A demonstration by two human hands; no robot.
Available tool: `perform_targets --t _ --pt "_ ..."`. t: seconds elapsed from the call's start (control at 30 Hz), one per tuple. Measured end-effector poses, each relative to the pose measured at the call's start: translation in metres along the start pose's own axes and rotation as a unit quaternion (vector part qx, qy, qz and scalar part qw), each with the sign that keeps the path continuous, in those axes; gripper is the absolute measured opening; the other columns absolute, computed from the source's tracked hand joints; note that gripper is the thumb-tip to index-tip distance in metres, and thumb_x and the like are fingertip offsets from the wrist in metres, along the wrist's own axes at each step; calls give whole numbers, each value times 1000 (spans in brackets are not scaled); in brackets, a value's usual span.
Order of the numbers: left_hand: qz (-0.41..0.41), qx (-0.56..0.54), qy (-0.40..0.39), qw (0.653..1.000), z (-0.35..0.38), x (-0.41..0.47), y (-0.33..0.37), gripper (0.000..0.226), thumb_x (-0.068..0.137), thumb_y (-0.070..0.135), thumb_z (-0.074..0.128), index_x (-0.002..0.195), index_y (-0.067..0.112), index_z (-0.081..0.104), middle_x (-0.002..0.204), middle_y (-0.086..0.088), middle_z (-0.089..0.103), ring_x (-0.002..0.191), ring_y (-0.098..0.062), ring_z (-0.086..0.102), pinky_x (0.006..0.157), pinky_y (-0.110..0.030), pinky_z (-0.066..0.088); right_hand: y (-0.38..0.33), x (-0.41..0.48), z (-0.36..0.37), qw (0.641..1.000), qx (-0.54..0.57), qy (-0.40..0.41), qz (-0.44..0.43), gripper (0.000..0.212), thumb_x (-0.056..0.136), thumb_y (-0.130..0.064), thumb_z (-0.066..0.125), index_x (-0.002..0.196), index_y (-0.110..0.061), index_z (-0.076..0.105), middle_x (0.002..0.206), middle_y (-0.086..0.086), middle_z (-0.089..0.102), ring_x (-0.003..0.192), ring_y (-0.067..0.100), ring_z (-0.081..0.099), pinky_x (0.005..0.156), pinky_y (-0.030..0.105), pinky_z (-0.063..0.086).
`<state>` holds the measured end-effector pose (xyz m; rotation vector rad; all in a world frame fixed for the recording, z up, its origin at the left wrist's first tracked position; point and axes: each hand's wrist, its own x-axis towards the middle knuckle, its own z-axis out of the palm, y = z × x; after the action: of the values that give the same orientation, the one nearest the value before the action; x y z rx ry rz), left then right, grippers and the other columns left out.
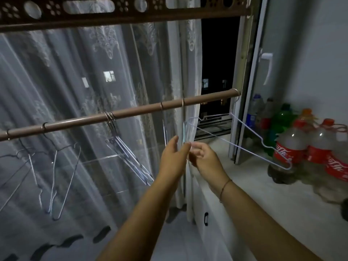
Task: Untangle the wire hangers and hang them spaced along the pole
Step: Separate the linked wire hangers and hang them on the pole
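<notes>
A brown pole (131, 113) slants across the window with wire hangers hooked along it. Two separate hangers (54, 166) hang at the left, and a bunch of hangers (128, 155) hangs together near the middle. Further right, one thin hanger (165, 132) hangs alone. The hanger (184, 129) beside it hangs edge-on between my hands. My left hand (173, 157) has straight fingers, with that wire between its thumb and fingers. My right hand (204, 157) pinches the same hanger low down. At the pole's right end a white hanger (244, 146) swings out over the counter.
A lace curtain (84, 72) hangs behind the pole. To the right, a white counter (263, 194) carries cola bottles (286, 153) and other bottles against the wall. The window frame and its handle (267, 66) stand just past the pole's right end.
</notes>
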<state>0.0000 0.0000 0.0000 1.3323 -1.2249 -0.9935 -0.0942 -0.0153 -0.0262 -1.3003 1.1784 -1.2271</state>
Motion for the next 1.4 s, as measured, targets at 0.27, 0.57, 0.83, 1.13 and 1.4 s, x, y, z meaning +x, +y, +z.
perform_targets --t 0.27,0.57,0.83,1.13,1.4 --pt "-28 -8 -35 999 4 16 -2 54 94 27 48 142 7 33 146 -13 40 128 -25 46 103 -32 40 11 19 6 998 58 18 12 26 94 -8 36 111 0 54 66 11 40 58 14 51 51 14 51" --pt "-63 -100 -42 992 15 40 12 47 95 18 45 141 9 38 134 -14 52 115 -22 56 97 -33 48 -11 28 -7 998 25 46 -40 33 87 -4 55 119 -12 58 107 6 69 90 8 67 79 19 55" --pt "-110 -131 -22 985 28 55 8 14 89 8 45 84 1 55 63 -10 50 53 -18 47 47 -26 42 -8 34 -23 999 -5 28 -19 34 86 -12 59 119 -4 60 98 12 71 67 2 65 58 9 49" --pt "-176 -127 -54 975 45 20 -54 15 89 15 57 82 2 60 57 -7 51 52 -22 50 44 -25 46 42 -31 -46 1000 -23 -4 6 33 85 -7 61 117 -15 58 84 0 72 73 0 69 60 7 48" --pt "-213 -54 -105 970 39 -3 -78 10 90 6 55 88 7 64 67 -5 57 54 -10 52 54 -17 41 67 -16 -80 988 -142 58 -1 27 90 -16 54 116 -13 59 105 -4 62 101 11 58 75 7 42"
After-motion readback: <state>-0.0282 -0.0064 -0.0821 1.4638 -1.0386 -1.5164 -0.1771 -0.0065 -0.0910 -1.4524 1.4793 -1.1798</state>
